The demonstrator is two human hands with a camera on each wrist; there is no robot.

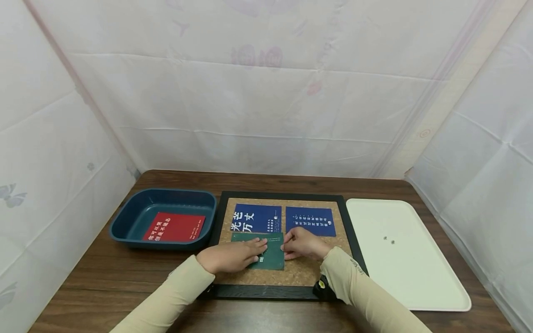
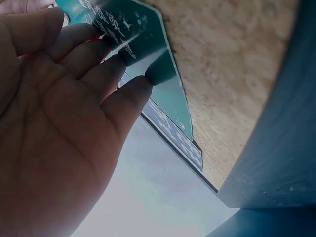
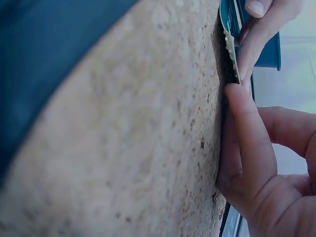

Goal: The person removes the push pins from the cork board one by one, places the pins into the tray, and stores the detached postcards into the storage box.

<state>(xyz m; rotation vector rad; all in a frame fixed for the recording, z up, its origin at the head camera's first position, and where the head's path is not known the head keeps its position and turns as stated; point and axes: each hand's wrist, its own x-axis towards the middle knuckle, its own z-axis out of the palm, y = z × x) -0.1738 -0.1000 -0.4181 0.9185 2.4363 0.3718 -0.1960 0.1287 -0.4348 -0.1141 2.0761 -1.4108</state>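
A green card (image 1: 272,254) with white print lies on the lower left of a black-framed cork board (image 1: 303,270), close below a blue card with large white characters (image 1: 260,218). My left hand (image 1: 235,254) rests across the green card with its fingers extended, covering part of the print. In the left wrist view, those fingers (image 2: 131,96) reach over the card's surface. My right hand (image 1: 304,243) pinches the card's right edge; in the right wrist view a fingertip (image 3: 234,91) meets that edge. A second blue card (image 1: 310,219) lies on the board beyond the right hand.
To the left stands a dark blue plastic basin (image 1: 162,194) holding a red card (image 1: 176,226). At the right, a white tray (image 1: 410,268) carries two tiny pins (image 1: 389,240). Brown wooden table (image 1: 104,282) surrounds them, with white curtains (image 1: 258,106) behind and beside it.
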